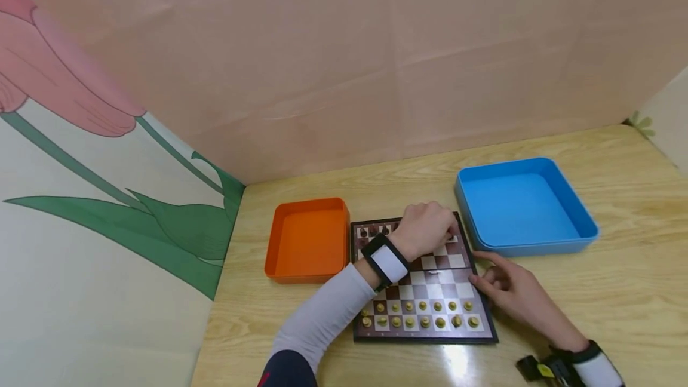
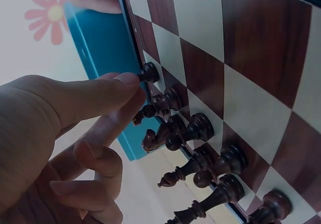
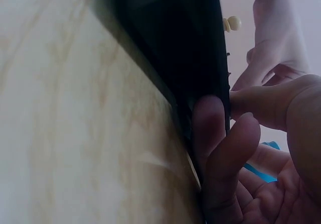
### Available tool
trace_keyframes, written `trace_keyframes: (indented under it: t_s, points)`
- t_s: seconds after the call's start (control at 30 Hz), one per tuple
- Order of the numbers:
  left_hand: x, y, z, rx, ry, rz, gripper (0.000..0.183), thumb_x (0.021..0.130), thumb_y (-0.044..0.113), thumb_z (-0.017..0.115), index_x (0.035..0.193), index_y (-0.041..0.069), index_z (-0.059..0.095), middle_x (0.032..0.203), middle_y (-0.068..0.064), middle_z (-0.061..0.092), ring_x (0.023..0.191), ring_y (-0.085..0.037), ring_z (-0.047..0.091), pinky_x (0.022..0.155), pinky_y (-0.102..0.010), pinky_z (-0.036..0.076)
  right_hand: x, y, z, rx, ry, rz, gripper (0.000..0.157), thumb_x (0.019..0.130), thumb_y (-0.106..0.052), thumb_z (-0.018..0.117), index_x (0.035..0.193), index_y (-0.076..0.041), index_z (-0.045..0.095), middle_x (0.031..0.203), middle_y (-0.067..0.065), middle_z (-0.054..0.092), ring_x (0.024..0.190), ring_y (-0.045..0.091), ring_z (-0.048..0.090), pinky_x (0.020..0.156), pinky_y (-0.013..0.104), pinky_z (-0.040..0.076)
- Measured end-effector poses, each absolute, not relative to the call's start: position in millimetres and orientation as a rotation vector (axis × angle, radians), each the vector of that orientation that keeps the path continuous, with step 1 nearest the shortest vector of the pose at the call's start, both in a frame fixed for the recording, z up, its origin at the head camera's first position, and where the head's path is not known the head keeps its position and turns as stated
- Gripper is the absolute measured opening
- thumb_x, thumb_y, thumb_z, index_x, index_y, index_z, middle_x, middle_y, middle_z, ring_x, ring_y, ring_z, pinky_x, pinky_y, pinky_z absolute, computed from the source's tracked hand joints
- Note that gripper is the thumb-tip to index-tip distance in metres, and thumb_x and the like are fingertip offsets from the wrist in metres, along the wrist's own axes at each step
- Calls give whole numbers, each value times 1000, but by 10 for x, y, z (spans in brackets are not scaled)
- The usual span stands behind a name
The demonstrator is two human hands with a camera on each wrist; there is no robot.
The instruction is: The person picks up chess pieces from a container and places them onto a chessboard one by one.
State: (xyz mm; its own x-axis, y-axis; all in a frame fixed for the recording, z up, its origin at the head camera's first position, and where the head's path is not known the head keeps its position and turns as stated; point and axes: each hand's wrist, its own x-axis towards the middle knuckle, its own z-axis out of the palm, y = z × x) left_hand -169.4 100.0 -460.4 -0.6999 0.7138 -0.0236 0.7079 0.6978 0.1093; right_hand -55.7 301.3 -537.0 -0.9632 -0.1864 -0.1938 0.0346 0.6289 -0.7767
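Observation:
A folding chessboard (image 1: 451,276) lies spread out on the table, with pale gold chess pieces (image 1: 424,321) in two rows along its near side. Reaching across it, my left hand (image 1: 424,229) is over the far right part. In the left wrist view its thumb and forefinger pinch a small dark pawn (image 2: 150,72) at the board's edge squares. Other dark chess pieces (image 2: 230,189) stand beside it in rows. My right hand (image 1: 510,291) grips the board's right edge, thumb on top and fingertips (image 3: 208,118) against the dark side wall.
An orange tray (image 1: 344,243) stands left of the board. To the far right, a blue tray (image 1: 537,248) sits close to the board's corner. A pinkish sheet (image 1: 376,76) hangs behind the wooden table (image 1: 634,208), and a painted wall (image 1: 80,255) borders the left.

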Motion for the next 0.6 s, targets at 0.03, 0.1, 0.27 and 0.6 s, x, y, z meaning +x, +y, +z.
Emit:
trace_keyframes:
  t_s: [0.03,0.1,0.27,0.6]
  points:
    - [-1697,992,-4606,1185,2830,155,17,106,26,69,108,32,84,105,16,77,87,1,66,65,-21,51,-562,3011,-5375,-124,2597,-1243,63,106,-28,69,155,3,46,85,1,70,69,16,64,60,27,53]
    - [-1701,972,-4608,1178,2823,186,18,106,24,69,108,31,85,106,16,77,87,1,65,65,-20,51,-570,3008,-5381,-124,2594,-1242,63,106,-28,69,155,3,46,86,1,70,70,16,64,60,27,53]
    - [-1683,910,-4601,1161,2823,251,21,107,22,67,111,32,85,109,17,76,85,3,63,62,-18,48,-581,3001,-5379,-145,2592,-1256,63,105,-28,70,155,2,47,85,1,71,69,15,64,60,28,53]
    - [-1291,372,-4320,1164,3142,423,20,107,35,67,113,25,83,109,10,79,96,-6,68,83,-20,52,-503,2970,-4977,-336,3125,-928,18,106,-17,66,112,-1,72,79,4,65,65,15,53,52,26,47]
